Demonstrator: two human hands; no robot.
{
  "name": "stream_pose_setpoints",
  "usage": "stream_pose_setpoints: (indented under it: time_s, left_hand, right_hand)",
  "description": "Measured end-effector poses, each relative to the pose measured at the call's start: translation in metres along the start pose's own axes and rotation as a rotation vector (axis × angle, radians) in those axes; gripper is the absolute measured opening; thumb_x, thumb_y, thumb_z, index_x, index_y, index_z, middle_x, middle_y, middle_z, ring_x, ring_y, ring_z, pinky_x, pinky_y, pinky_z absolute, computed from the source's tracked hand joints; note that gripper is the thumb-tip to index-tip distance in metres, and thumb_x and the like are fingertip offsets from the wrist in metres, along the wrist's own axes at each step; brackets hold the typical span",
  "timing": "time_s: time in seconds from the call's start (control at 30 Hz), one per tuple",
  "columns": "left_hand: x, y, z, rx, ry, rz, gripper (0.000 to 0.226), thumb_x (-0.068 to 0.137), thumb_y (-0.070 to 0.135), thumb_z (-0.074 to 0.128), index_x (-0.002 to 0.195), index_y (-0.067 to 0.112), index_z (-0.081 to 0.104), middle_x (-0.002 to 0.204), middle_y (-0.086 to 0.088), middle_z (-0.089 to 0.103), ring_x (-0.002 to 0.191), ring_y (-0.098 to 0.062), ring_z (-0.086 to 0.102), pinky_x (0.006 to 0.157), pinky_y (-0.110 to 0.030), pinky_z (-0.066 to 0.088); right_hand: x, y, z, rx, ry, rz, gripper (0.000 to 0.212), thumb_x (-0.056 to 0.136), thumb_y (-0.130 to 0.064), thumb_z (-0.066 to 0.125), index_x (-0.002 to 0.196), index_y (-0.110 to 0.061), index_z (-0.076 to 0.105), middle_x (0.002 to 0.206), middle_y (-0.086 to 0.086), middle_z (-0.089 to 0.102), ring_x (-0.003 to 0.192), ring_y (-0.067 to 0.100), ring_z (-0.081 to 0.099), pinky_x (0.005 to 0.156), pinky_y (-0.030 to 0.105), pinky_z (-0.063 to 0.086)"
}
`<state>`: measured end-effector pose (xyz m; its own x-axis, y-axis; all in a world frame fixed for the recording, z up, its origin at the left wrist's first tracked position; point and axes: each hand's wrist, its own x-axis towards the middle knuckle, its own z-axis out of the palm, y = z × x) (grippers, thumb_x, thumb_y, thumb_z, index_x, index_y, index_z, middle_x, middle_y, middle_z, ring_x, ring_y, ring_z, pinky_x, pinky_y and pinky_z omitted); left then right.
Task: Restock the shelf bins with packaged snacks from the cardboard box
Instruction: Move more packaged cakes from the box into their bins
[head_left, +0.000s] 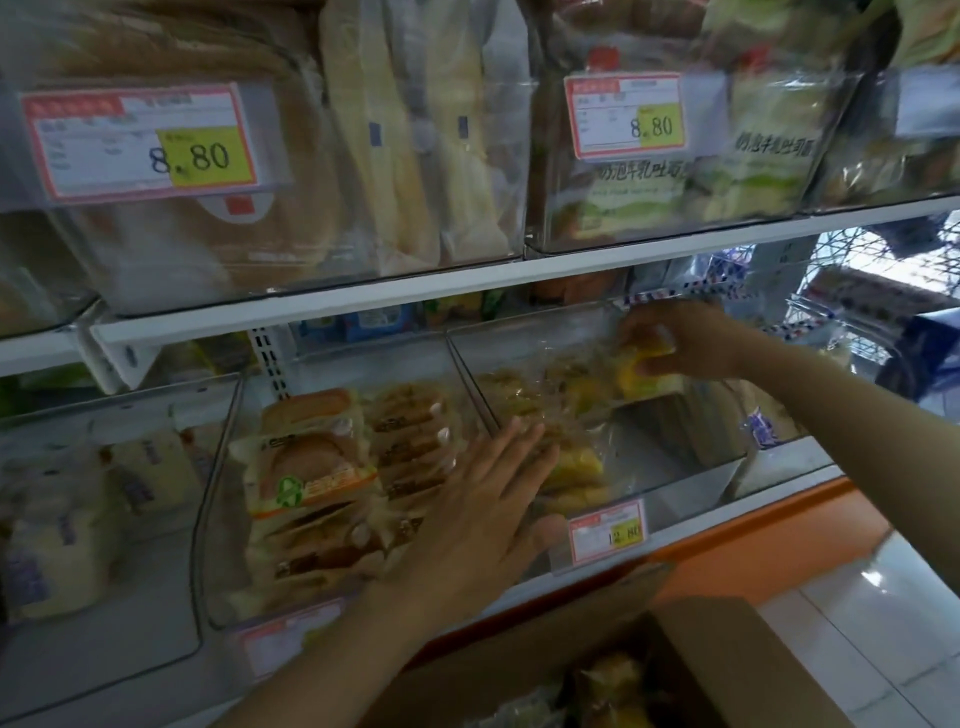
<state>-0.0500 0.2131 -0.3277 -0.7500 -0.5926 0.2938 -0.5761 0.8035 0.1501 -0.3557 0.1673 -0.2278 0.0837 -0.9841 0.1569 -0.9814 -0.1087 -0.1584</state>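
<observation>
My right hand reaches into the clear shelf bin on the lower shelf and grips a clear-wrapped yellow snack pack at the bin's back. My left hand lies flat with straight fingers against more yellow snack packs at the bin's left front. The open cardboard box sits below at the bottom edge, with wrapped snacks inside.
A neighbouring bin to the left holds brown bread packs. Upper-shelf bins carry bread and price tags reading 8.80. A 12.80 tag hangs on the front of the bin I work in. An orange shelf base and white floor tiles lie at right.
</observation>
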Motion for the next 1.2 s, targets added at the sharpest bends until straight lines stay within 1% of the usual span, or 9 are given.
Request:
stream_pose_setpoints:
  time_s: [0.1, 0.23, 0.33, 0.57, 0.7, 0.83, 0.97, 1.1, 1.2]
  left_hand:
    - [0.004, -0.001, 0.005, 0.019, 0.026, -0.004, 0.064, 0.097, 0.062, 0.007, 0.152, 0.03, 0.011, 0.159, 0.016, -0.006, 0.143, -0.002, -0.02, 0.112, -0.023, -0.021]
    - [0.003, -0.001, 0.008, 0.012, 0.036, -0.011, 0.06, 0.099, 0.06, 0.009, 0.151, 0.031, 0.016, 0.16, 0.017, 0.002, 0.145, -0.005, -0.015, 0.116, -0.033, -0.003]
    - [0.003, 0.0, 0.009, -0.004, 0.027, -0.014, 0.059, 0.1, 0.059, 0.01, 0.152, 0.032, 0.017, 0.159, 0.017, 0.004, 0.145, -0.006, -0.014, 0.116, -0.037, 0.004]
    - [0.004, 0.0, 0.008, 0.01, 0.029, -0.019, 0.059, 0.1, 0.059, 0.013, 0.151, 0.03, 0.021, 0.16, 0.016, 0.005, 0.146, -0.007, -0.014, 0.115, -0.035, 0.005]
    - [0.003, 0.0, 0.008, 0.0, 0.024, -0.018, 0.06, 0.1, 0.059, 0.011, 0.151, 0.029, 0.022, 0.16, 0.016, 0.004, 0.145, -0.006, -0.015, 0.117, -0.036, 0.006]
    - [0.003, 0.001, 0.007, 0.004, 0.026, -0.008, 0.061, 0.1, 0.059, 0.012, 0.151, 0.027, 0.023, 0.16, 0.014, 0.005, 0.145, -0.006, -0.016, 0.118, -0.036, 0.005]
    - [0.003, -0.001, 0.009, 0.029, 0.041, 0.002, 0.059, 0.101, 0.057, 0.014, 0.15, 0.026, 0.027, 0.16, 0.011, 0.01, 0.146, -0.008, -0.014, 0.117, -0.036, 0.004]
    - [0.003, -0.003, 0.009, 0.034, 0.026, 0.02, 0.058, 0.101, 0.054, 0.014, 0.149, 0.024, 0.028, 0.16, 0.008, 0.012, 0.146, -0.008, -0.014, 0.119, -0.039, 0.008]
    - [0.002, 0.001, 0.002, 0.028, 0.038, 0.014, 0.058, 0.1, 0.052, 0.016, 0.149, 0.024, 0.028, 0.16, 0.007, 0.013, 0.146, -0.008, -0.012, 0.12, -0.041, 0.01]
  right_hand:
    - [0.005, 0.009, 0.011, -0.089, -0.107, -0.036, 0.046, 0.08, -0.022, 0.075, 0.123, -0.018, 0.058, 0.124, 0.003, 0.062, 0.113, 0.025, 0.057, 0.097, 0.034, 0.043]
    - [0.023, 0.012, 0.04, -0.183, -0.138, -0.105, 0.042, 0.082, -0.025, 0.072, 0.121, -0.021, 0.057, 0.119, 0.001, 0.061, 0.108, 0.023, 0.058, 0.092, 0.034, 0.046]
    - [0.034, 0.02, 0.063, -0.132, -0.131, -0.132, 0.036, 0.082, -0.018, 0.07, 0.115, -0.022, 0.058, 0.108, 0.0, 0.061, 0.102, 0.022, 0.059, 0.083, 0.027, 0.045]
    - [0.052, 0.026, 0.074, -0.12, -0.177, -0.089, 0.041, 0.081, -0.014, 0.072, 0.119, -0.021, 0.06, 0.116, 0.002, 0.062, 0.11, 0.021, 0.057, 0.097, 0.034, 0.045]
    - [0.051, 0.026, 0.071, -0.205, -0.234, -0.103, 0.039, 0.079, -0.02, 0.075, 0.116, -0.021, 0.062, 0.111, 0.001, 0.063, 0.104, 0.019, 0.057, 0.095, 0.035, 0.046]
    - [0.049, 0.024, 0.077, -0.183, -0.169, -0.057, 0.035, 0.083, -0.025, 0.071, 0.117, -0.026, 0.062, 0.109, 0.0, 0.064, 0.103, 0.022, 0.061, 0.091, 0.04, 0.051]
    - [0.053, 0.016, 0.087, -0.331, -0.18, -0.067, 0.049, 0.087, -0.03, 0.067, 0.133, -0.029, 0.051, 0.126, 0.003, 0.06, 0.116, 0.024, 0.057, 0.098, 0.041, 0.047]
    - [0.047, 0.006, 0.08, -0.309, -0.19, -0.039, 0.054, 0.087, -0.025, 0.067, 0.138, -0.025, 0.048, 0.132, 0.008, 0.055, 0.122, 0.027, 0.051, 0.102, 0.041, 0.043]
    - [0.022, -0.01, 0.063, -0.129, 0.035, 0.014, 0.054, 0.089, -0.031, 0.065, 0.138, -0.022, 0.047, 0.137, 0.009, 0.052, 0.118, 0.027, 0.054, 0.099, 0.041, 0.046]
